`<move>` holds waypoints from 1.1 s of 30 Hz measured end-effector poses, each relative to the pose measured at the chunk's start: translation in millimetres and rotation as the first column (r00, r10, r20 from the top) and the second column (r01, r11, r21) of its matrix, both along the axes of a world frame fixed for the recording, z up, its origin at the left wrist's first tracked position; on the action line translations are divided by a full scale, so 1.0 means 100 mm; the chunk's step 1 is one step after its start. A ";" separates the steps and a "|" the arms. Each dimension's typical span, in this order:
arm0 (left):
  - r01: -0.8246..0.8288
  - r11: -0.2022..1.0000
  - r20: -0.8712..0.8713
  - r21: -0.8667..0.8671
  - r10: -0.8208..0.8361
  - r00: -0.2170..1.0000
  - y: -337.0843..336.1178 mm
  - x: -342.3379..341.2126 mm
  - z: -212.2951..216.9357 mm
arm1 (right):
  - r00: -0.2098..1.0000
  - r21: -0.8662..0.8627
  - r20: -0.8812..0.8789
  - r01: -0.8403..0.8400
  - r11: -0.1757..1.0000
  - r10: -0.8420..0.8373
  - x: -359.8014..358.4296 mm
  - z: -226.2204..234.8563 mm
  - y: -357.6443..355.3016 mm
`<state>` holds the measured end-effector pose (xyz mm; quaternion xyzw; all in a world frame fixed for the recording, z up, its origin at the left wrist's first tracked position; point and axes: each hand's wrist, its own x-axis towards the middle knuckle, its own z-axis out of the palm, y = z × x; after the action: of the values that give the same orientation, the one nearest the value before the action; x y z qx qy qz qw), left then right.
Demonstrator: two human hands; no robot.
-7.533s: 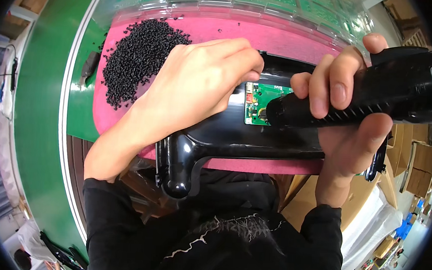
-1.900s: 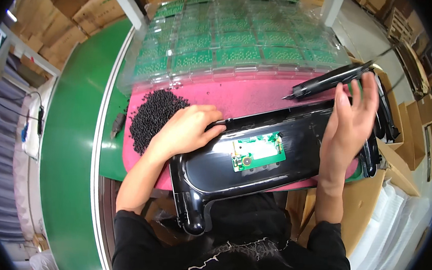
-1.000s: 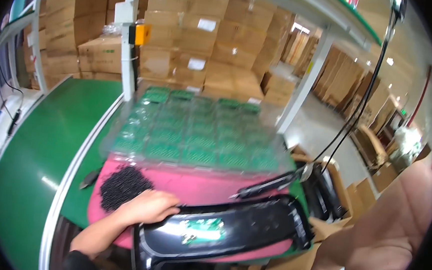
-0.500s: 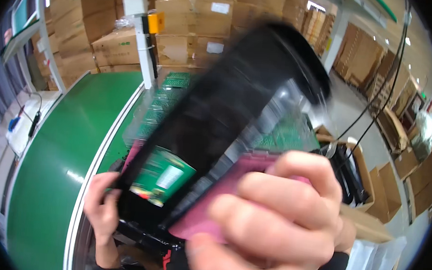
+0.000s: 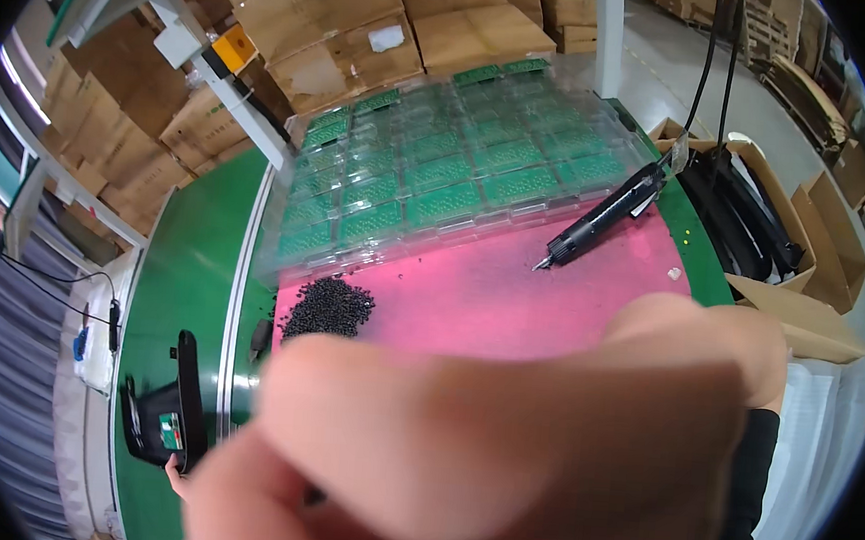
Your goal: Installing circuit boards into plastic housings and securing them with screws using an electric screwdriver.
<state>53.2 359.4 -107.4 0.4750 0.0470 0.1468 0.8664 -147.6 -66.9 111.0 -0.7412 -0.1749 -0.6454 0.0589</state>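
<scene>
Where the view begins, closest to the camera, a large blurred hand fills the near centre and right, fingers curled together; whether it grips anything, and which hand it is, cannot be told. A dark sleeve shows at its right edge.

At the near left, a second hand, only partly visible, touches the lower edge of a black moulded plastic housing with a small green circuit board. The housing stands on the green conveyor belt, well apart from the pink mat. How far this hand is open cannot be told.

Beyond the blurred hand lies the pink mat on the surface. A heap of small black screws sits at its left end. A black electric screwdriver rests near the mat's far right, tip pointing toward the near left.

Farther away, clear plastic trays of green circuit boards cover the far part of the surface. Brown cardboard boxes are stacked behind.
</scene>
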 end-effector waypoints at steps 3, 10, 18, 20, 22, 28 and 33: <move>-0.016 0.993 -0.023 -0.115 0.014 1.000 0.31 0.31 -0.35 | 1.000 -0.043 0.023 0.013 0.999 -0.012 -0.47 -0.07 -0.25; -0.278 0.938 -0.012 -0.208 0.281 0.960 0.44 0.61 -0.35 | 0.990 -0.235 0.121 -0.041 0.971 0.071 -0.90 0.06 -0.21; -0.244 0.925 0.262 0.291 0.168 0.950 -0.81 0.42 -0.29 | 0.946 -0.169 0.116 0.319 0.933 -0.302 -0.86 -0.74 -0.20; 0.099 0.900 0.332 0.424 -0.256 0.908 -1.03 0.54 -0.42 | 0.859 -0.475 -0.213 0.325 0.818 -0.465 -1.28 -0.52 -0.62; 0.108 0.851 0.448 0.514 -0.373 0.812 -1.75 -0.03 0.03 | 0.723 -0.396 -0.188 0.564 0.725 -0.665 -1.57 -0.85 -1.07; -0.009 0.583 0.583 0.812 -0.812 0.003 -2.44 -0.50 0.91 | -0.086 -0.076 -0.610 0.996 -0.049 -0.788 -3.93 -1.86 -1.72; -0.256 0.613 0.555 0.747 -0.788 -0.266 -2.93 -0.82 1.57 | -0.415 -0.190 -0.894 0.695 -0.694 -0.170 -5.44 -2.83 -1.41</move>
<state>-28.6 66.5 49.5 0.4401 -0.8041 0.2125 0.3384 -691.7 -207.5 -172.4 -0.4944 0.8580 -0.0963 -0.1003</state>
